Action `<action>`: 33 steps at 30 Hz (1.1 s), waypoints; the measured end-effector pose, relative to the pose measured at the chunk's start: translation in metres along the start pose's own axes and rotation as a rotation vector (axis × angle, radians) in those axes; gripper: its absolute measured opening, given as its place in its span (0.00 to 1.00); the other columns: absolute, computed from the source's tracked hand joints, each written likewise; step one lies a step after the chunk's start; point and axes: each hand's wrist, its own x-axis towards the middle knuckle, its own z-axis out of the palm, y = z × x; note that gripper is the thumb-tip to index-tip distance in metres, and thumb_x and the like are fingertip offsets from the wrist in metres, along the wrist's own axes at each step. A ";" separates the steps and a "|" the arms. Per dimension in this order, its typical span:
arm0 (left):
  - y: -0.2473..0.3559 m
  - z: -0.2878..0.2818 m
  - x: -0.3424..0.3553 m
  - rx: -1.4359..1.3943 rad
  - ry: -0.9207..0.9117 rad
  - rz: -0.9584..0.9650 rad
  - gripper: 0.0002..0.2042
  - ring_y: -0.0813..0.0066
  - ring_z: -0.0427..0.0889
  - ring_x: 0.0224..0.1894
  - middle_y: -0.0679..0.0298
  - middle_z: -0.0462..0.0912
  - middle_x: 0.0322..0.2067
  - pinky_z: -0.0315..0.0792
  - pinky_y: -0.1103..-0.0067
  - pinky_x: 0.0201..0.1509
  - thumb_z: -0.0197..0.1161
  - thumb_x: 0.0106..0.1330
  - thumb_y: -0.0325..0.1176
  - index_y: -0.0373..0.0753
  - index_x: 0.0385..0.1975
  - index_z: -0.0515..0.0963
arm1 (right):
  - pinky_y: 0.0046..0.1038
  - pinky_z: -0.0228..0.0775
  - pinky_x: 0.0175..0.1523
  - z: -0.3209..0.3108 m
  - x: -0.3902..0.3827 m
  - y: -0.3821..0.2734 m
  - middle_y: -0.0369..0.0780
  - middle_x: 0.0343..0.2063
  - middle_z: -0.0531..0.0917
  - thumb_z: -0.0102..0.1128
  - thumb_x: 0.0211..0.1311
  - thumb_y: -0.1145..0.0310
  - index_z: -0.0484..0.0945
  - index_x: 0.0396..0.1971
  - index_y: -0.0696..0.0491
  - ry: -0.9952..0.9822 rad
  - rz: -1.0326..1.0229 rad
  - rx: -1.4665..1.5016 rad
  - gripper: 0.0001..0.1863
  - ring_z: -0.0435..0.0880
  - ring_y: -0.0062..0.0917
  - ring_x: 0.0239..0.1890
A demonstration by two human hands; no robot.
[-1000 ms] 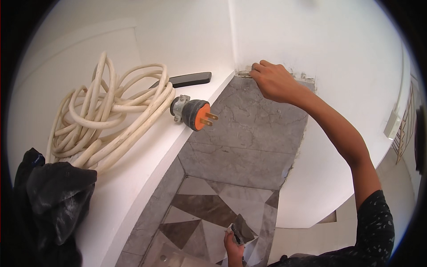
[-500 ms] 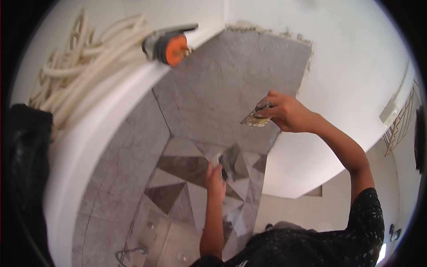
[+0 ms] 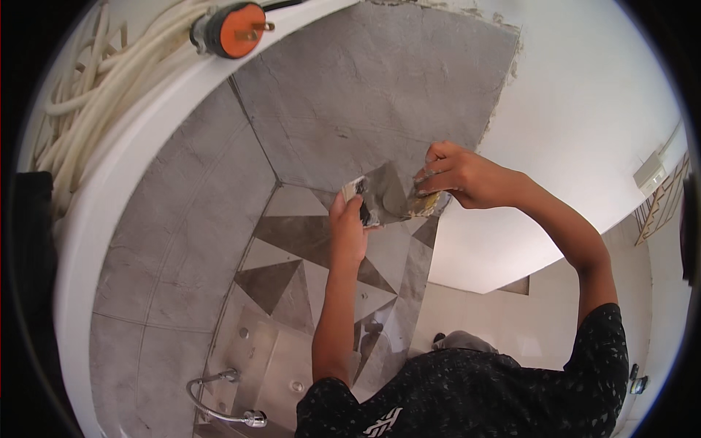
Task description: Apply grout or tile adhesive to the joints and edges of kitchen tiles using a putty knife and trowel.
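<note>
My left hand (image 3: 349, 215) grips a flat rectangular board (image 3: 376, 191) carrying grey paste, held over the triangle-patterned tiles (image 3: 288, 237). My right hand (image 3: 467, 175) pinches a small flat spreader (image 3: 422, 206) crusted with pale and yellowish paste, close against the board's right end. Behind both hands rises a grey marbled wall tile (image 3: 372, 87), with rough, broken edging along its top and right side.
A white ledge (image 3: 124, 139) at left bears coiled cream cable (image 3: 87, 95), an orange-and-black plug (image 3: 237, 31) and dark cloth (image 3: 29, 306). Below are a steel sink (image 3: 263, 350) and curved tap (image 3: 226, 417). At right, a white panel (image 3: 569, 124) and wire rack (image 3: 653, 208).
My right hand has come down from the wall's top edge to the board. My left hand has lifted the board upward to meet it. The camera's view has shifted, moving the ledge up.
</note>
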 end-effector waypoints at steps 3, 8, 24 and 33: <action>0.004 -0.029 0.003 -0.177 0.157 0.030 0.15 0.70 0.78 0.40 0.62 0.76 0.41 0.75 0.70 0.28 0.46 0.61 0.27 0.37 0.48 0.68 | 0.33 0.65 0.43 -0.035 0.012 0.009 0.43 0.32 0.76 0.50 0.43 0.85 0.76 0.33 0.59 0.131 0.151 0.060 0.14 0.71 0.35 0.38; -0.002 -0.058 -0.002 -0.123 0.053 0.024 0.17 0.69 0.76 0.44 0.62 0.75 0.42 0.73 0.69 0.30 0.47 0.59 0.28 0.38 0.50 0.68 | 0.33 0.67 0.39 -0.108 0.063 0.038 0.43 0.31 0.74 0.50 0.52 0.77 0.75 0.34 0.60 0.509 0.324 -0.659 0.09 0.71 0.34 0.34; -0.034 -0.102 -0.030 -0.353 0.160 -0.050 0.16 0.67 0.79 0.41 0.59 0.75 0.43 0.78 0.73 0.34 0.48 0.58 0.27 0.35 0.48 0.68 | 0.25 0.68 0.34 -0.081 0.129 0.116 0.40 0.25 0.73 0.53 0.43 0.76 0.74 0.20 0.60 0.533 0.092 -1.298 0.04 0.71 0.27 0.32; -0.050 -0.101 -0.036 -0.327 0.260 -0.059 0.16 0.68 0.78 0.42 0.61 0.76 0.42 0.77 0.73 0.32 0.48 0.58 0.28 0.37 0.47 0.69 | 0.31 0.71 0.33 -0.123 0.120 0.084 0.42 0.26 0.76 0.48 0.45 0.78 0.75 0.21 0.60 0.438 0.315 -0.916 0.06 0.73 0.31 0.33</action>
